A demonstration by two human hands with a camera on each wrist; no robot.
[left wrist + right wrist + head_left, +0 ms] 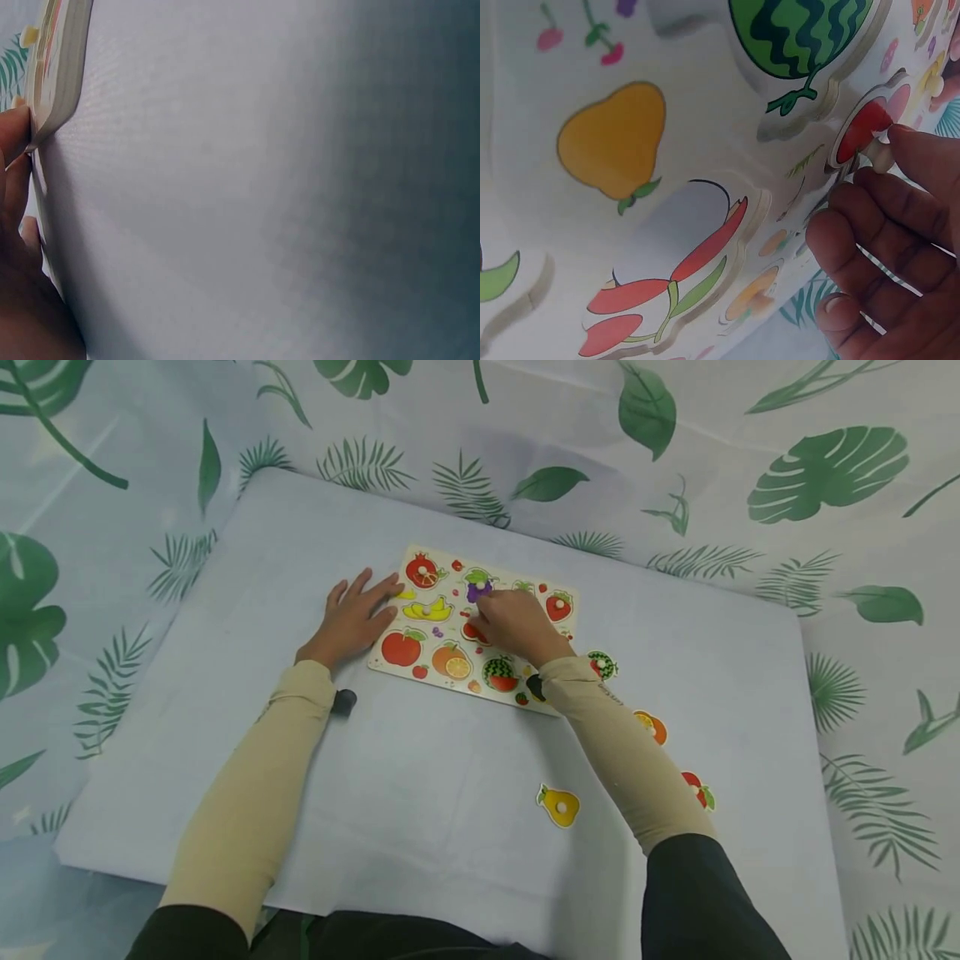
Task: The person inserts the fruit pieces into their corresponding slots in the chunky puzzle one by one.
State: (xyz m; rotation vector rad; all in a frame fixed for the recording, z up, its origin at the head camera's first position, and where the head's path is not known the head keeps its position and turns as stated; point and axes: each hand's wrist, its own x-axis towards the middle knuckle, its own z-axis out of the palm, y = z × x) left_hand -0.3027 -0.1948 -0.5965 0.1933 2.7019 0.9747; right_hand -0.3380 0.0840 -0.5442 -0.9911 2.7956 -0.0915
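A fruit puzzle board (480, 688) lies at the table's middle, carrying pictures of several fruits and knobbed pieces. My left hand (352, 620) rests at its left edge with fingers spread, fingertips on the rim beside the bananas (429, 609). In the left wrist view, the fingers (15, 135) meet the board's corner. With thumb and forefinger, my right hand (519, 623) pinches the pale knob (879, 156) of a red fruit piece (862, 129), which overlaps the middle of the board. The other fingers curl beneath the knob. A green watermelon (799, 37) is close by.
Loose pieces lie on the white table (420, 810): a yellow pear (559, 806) in front of the board, and a watermelon piece (602, 665), an orange piece (651, 727) and a red fruit piece (699, 790) along the right forearm. A leaf-patterned cloth (697, 485) surrounds the table.
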